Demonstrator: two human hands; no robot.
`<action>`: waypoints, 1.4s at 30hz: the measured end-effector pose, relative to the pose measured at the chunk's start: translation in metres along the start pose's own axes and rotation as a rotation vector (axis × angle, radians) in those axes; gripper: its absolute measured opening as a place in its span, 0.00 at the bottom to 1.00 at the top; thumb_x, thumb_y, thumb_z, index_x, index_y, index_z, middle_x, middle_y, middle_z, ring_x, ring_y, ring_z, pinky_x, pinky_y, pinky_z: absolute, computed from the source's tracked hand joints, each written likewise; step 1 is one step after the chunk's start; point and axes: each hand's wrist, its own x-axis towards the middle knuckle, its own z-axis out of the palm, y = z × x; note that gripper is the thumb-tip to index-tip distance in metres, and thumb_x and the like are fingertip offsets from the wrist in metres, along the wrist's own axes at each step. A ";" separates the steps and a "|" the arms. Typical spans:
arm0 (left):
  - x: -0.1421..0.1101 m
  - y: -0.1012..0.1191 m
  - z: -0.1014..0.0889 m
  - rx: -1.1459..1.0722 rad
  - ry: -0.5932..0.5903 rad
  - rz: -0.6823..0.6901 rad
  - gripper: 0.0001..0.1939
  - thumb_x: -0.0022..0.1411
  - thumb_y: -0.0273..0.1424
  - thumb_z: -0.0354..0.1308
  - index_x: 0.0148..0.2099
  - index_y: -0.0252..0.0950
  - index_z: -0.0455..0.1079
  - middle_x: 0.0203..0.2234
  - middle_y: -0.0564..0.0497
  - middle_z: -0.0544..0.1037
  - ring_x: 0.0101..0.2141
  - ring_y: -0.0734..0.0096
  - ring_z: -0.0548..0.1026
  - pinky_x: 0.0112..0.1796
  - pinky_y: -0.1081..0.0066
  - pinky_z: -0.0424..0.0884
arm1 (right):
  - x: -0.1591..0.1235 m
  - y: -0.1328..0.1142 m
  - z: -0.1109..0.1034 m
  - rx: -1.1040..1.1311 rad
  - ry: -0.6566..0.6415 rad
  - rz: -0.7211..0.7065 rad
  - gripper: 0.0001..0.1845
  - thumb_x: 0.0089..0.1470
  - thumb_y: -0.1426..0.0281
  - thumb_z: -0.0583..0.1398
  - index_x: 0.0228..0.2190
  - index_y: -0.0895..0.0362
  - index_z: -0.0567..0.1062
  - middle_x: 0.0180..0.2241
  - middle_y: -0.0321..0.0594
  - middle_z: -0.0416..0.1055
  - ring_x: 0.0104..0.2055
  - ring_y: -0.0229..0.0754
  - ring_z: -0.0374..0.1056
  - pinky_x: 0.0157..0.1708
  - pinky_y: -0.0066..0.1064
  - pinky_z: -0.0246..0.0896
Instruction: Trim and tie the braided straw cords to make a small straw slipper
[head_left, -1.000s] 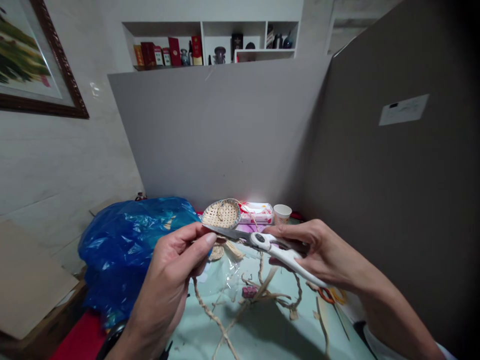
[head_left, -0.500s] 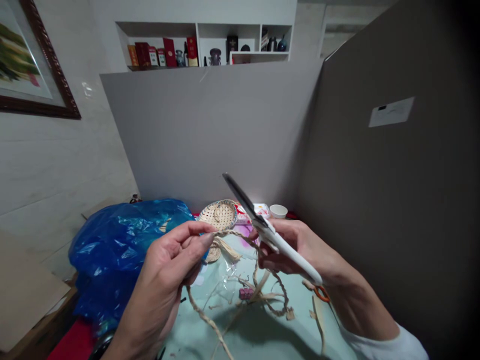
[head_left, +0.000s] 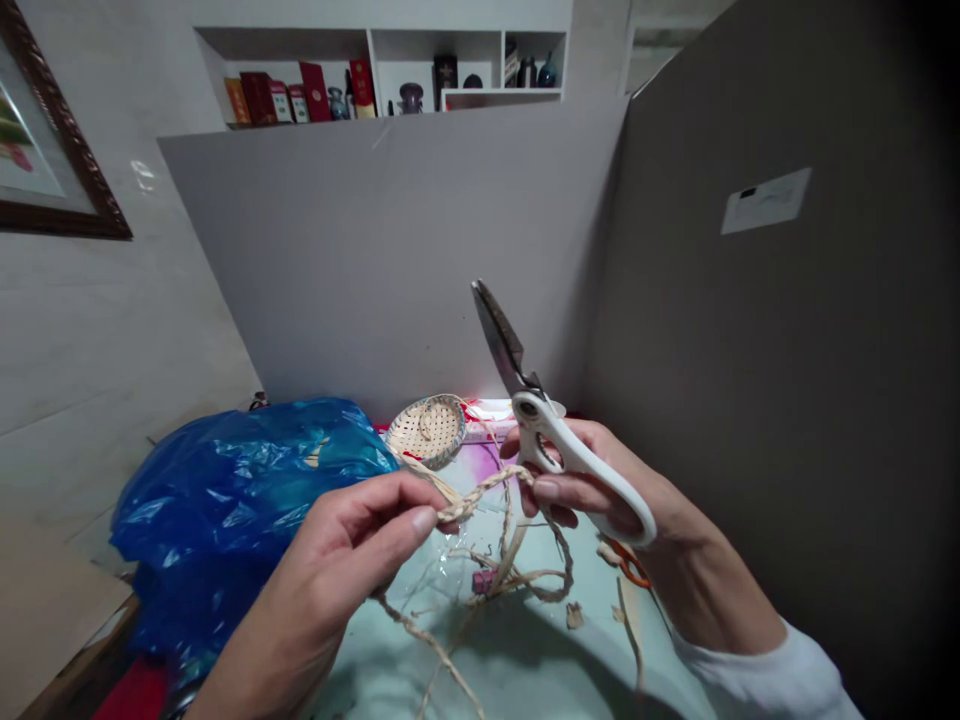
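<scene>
Between my two hands runs a braided straw cord [head_left: 491, 484], its strands a pale tan. My left hand [head_left: 375, 545] pinches it between thumb and forefinger, where some loose flat strands stick out. White-handled scissors [head_left: 551, 425] hang in my right hand [head_left: 600, 480], blades together and pointing up and to the left. The thumb and fingers of that hand also hold the cord below the scissors' pivot. More of the cord loops down onto the table below, and another length trails from under my left hand toward the front edge.
A blue plastic bag [head_left: 247, 500] bulges at the left. Behind my hands lies a round woven basket [head_left: 427, 430]. Orange-handled scissors [head_left: 630, 565], straw scraps [head_left: 574, 615] and a small purple block [head_left: 484, 581] rest on the pale green table [head_left: 540, 670]. Grey panels [head_left: 390, 250] stand behind and right.
The scissors have swung more upright, showing their handle loops. My left hand has turned and come slightly lower, bringing loose strands into sight. The whole view has shifted a little.
</scene>
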 end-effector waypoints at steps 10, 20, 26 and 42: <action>-0.005 0.002 0.007 -0.255 -0.005 -0.133 0.11 0.57 0.38 0.62 0.29 0.35 0.76 0.18 0.57 0.56 0.21 0.76 0.48 0.22 0.74 0.47 | 0.012 0.016 0.012 0.025 0.050 0.170 0.16 0.45 0.68 0.71 0.34 0.59 0.74 0.22 0.31 0.69 0.23 0.31 0.62 0.20 0.21 0.56; -0.007 0.006 0.007 -0.344 0.077 -0.104 0.08 0.55 0.35 0.65 0.28 0.35 0.76 0.19 0.56 0.60 0.21 0.78 0.48 0.21 0.76 0.47 | 0.006 0.000 0.012 0.035 0.062 0.075 0.22 0.38 0.75 0.75 0.35 0.58 0.74 0.27 0.32 0.71 0.27 0.32 0.68 0.28 0.22 0.68; -0.007 0.006 0.010 -0.216 0.180 -0.072 0.13 0.51 0.40 0.68 0.31 0.35 0.79 0.16 0.58 0.56 0.20 0.79 0.46 0.21 0.74 0.42 | 0.002 0.001 0.009 0.135 -0.023 -0.007 0.20 0.45 0.74 0.72 0.40 0.58 0.74 0.27 0.32 0.70 0.26 0.30 0.65 0.25 0.20 0.64; -0.001 0.001 0.011 -0.287 0.141 -0.109 0.07 0.53 0.34 0.66 0.29 0.35 0.76 0.20 0.54 0.66 0.23 0.76 0.57 0.23 0.78 0.57 | 0.007 0.004 0.021 0.064 -0.006 0.052 0.19 0.44 0.66 0.73 0.33 0.58 0.71 0.23 0.29 0.64 0.22 0.29 0.58 0.21 0.22 0.57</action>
